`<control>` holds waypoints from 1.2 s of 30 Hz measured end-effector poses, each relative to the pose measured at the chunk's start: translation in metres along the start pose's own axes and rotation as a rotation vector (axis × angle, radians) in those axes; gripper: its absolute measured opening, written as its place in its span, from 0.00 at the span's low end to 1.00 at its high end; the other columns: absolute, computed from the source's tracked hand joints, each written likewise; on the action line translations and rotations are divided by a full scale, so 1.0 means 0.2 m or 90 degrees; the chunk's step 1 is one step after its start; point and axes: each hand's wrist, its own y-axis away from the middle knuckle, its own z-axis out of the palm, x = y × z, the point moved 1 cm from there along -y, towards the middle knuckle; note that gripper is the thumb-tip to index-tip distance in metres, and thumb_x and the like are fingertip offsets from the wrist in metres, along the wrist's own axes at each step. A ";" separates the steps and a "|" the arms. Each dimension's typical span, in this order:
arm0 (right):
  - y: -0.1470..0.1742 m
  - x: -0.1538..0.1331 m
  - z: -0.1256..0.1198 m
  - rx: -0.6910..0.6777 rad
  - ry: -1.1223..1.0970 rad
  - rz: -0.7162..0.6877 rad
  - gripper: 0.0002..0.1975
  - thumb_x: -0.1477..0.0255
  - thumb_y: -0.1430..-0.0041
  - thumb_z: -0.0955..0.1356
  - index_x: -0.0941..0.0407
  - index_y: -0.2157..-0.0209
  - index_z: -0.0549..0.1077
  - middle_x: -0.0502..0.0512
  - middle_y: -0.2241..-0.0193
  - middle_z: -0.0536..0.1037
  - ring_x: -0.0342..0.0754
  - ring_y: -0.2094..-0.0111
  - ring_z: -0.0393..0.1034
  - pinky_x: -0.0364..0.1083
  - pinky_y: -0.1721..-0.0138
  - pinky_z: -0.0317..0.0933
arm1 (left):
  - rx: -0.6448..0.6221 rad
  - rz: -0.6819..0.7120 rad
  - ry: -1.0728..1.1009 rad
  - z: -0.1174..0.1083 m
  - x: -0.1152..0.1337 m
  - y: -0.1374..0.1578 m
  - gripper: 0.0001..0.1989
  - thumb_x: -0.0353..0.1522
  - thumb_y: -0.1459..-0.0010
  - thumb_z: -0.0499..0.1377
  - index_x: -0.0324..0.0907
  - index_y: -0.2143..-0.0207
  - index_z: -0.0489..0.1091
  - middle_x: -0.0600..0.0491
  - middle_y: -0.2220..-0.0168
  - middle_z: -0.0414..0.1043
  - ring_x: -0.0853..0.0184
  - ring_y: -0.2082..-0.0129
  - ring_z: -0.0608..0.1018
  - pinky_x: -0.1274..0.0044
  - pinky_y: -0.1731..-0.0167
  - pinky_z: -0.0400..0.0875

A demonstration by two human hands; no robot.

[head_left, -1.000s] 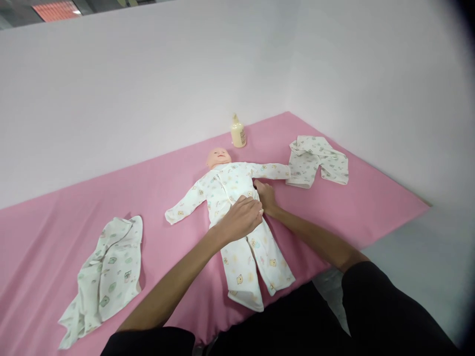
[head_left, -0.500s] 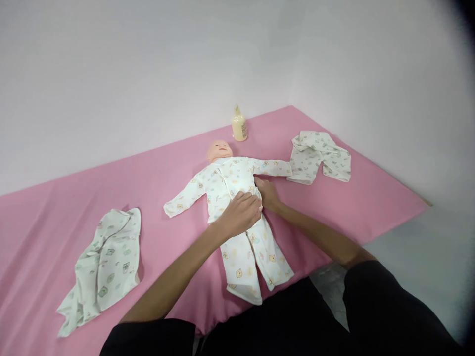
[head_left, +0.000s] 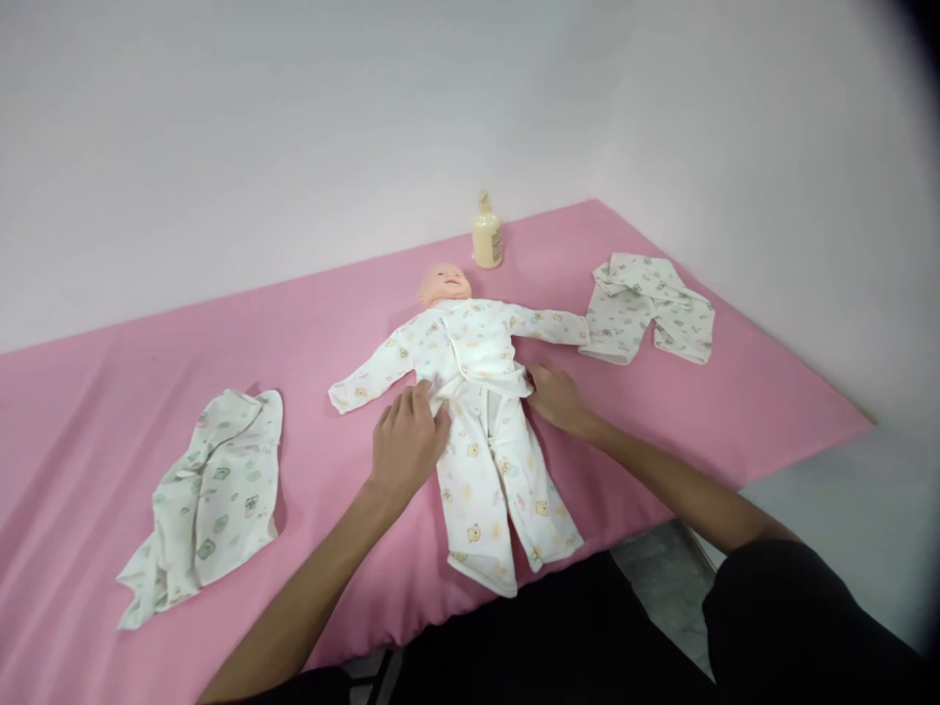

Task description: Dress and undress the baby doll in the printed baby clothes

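A baby doll [head_left: 445, 283] lies on its back on the pink mat [head_left: 308, 323], dressed in a white printed shirt [head_left: 470, 343] and matching trousers [head_left: 492, 480]. My left hand [head_left: 407, 441] rests at the doll's waist on its left side, fingers on the shirt hem and trouser top. My right hand [head_left: 556, 397] is at the waist on the other side, fingertips touching the shirt's lower edge. Whether either hand pinches the cloth is hard to tell.
A crumpled printed garment [head_left: 210, 494] lies on the mat to the left. Another printed garment [head_left: 650, 311] lies at the right, near the doll's sleeve. A cream bottle [head_left: 487, 235] stands by the wall behind the doll's head. White walls meet at the mat's far corner.
My left hand has moved from the middle of the doll's belly to its left waist. My right hand has slid slightly out to the right. The view shifted a little.
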 end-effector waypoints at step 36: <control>0.12 -0.11 0.01 -0.096 -0.352 0.083 0.12 0.70 0.45 0.62 0.55 0.81 0.58 0.49 0.80 0.68 0.44 0.77 0.56 0.44 0.77 0.50 | -0.214 -0.399 0.674 0.09 -0.07 0.10 0.18 0.33 0.43 0.57 0.44 0.50 0.61 0.48 0.51 0.71 0.65 0.57 0.75 0.75 0.62 0.72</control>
